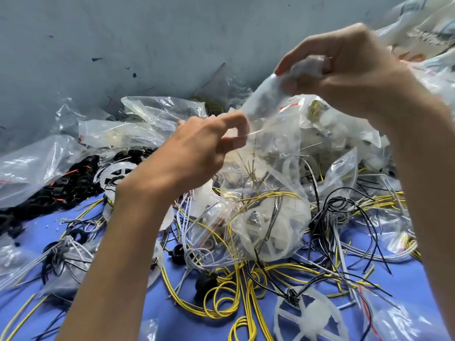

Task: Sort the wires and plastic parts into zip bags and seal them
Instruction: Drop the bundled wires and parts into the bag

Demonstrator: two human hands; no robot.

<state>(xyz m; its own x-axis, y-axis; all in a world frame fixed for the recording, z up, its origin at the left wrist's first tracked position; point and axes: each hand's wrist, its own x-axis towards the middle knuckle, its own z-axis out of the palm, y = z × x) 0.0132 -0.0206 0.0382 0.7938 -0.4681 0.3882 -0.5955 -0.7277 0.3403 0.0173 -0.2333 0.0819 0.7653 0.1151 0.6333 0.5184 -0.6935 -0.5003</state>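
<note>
Head view: left hand [197, 148] mid-frame, thumb and forefinger pinching rim of clear zip bag [268, 217]. Upper right: right hand [344, 75], fingers bunched round bag's top edge; motion blur there, exact grip hard to read. Bag hangs centre frame, holding pale plastic pieces and thin wires; whether its bottom touches heap below, cannot tell. Loose yellow wires [226, 299] coiled on blue mat [406, 279], lower centre. White spoked wheel [310, 318] at bottom edge, cut off. Black parts [73, 183] piled left, half hidden under empty bags [32, 166]. Stuff in upper right corner too blurred to identify.
</note>
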